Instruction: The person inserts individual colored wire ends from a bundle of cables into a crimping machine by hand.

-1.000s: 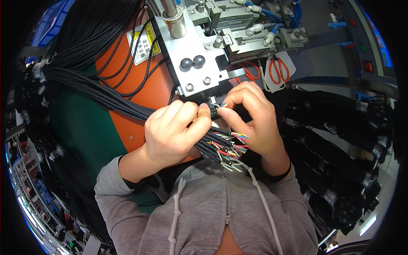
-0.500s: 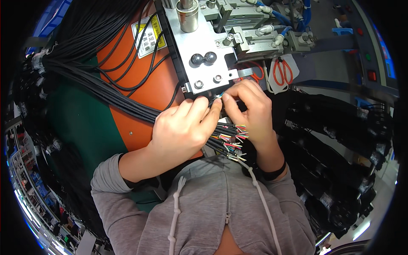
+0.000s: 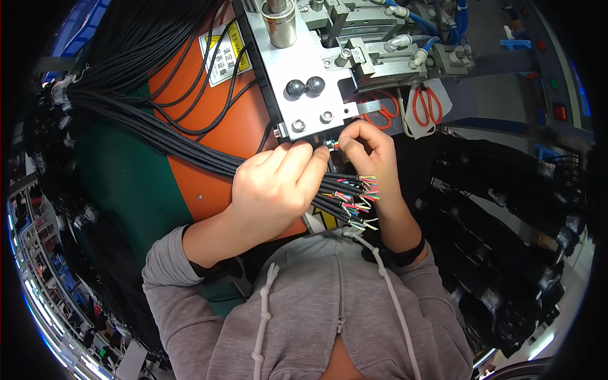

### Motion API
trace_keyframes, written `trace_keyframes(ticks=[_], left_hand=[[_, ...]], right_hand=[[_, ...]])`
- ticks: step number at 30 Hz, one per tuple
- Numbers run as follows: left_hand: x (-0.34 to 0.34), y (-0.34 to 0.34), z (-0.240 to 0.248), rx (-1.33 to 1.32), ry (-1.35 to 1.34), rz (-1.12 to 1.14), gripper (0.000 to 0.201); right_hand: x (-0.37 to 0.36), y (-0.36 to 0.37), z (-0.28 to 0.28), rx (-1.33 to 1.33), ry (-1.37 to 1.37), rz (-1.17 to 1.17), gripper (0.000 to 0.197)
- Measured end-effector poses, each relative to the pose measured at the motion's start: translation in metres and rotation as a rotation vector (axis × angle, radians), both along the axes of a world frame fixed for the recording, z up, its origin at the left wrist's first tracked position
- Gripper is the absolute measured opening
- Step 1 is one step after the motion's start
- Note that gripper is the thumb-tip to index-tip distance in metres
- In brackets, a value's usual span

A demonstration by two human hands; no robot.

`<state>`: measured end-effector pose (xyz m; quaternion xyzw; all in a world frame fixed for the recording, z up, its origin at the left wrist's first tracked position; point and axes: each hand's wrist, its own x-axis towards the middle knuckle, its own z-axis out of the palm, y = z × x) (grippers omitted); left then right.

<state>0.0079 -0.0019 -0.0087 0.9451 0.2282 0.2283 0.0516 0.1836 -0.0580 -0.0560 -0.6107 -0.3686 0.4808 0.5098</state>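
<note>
Both moved up to the grey machine (image 3: 297, 69): left hand (image 3: 275, 190) wrapped round black cables (image 3: 190, 152), right hand (image 3: 367, 149) pinching wire tips (image 3: 332, 145) there, mid-frame.

- Red-handled scissors (image 3: 427, 104) hang at upper right, just beside the metal fixtures.
- A yellow-and-white warning label (image 3: 223, 54) sits on the orange panel (image 3: 209, 171), upper middle.
- Blue hoses (image 3: 437, 41) curl over the grey pneumatic parts (image 3: 373, 50) at the top.
- A green surface (image 3: 123, 183) spreads at left.
- Grey hooded sweatshirt (image 3: 329, 316) fills the bottom, white drawstrings (image 3: 263, 316) dangling.
</note>
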Motion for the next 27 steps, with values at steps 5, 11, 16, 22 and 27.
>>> trace_keyframes(ticks=[5, 11, 16, 22, 27], left_hand=[[-0.002, 0.001, -0.002, -0.032, -0.033, 0.012, 0.034], [-0.007, -0.007, 0.005, 0.018, 0.018, 0.045, 0.024], [-0.01, -0.013, 0.01, 0.053, 0.172, 0.123, 0.024], [-0.009, -0.003, 0.014, -0.002, 0.004, -0.022, 0.026], [-0.001, 0.003, 0.021, 0.246, -0.41, -0.118, 0.025]], right_hand=[[-0.007, 0.005, 0.012, 0.268, -0.469, -0.001, 0.009], [-0.003, 0.001, 0.006, 0.489, -0.709, -0.017, 0.014], [0.011, 0.001, 0.01, 0.46, -0.545, -0.006, 0.013], [0.029, -0.003, 0.019, 0.744, -0.223, 0.391, 0.013], [0.022, -0.004, 0.023, 0.704, -0.17, 0.255, 0.025]])
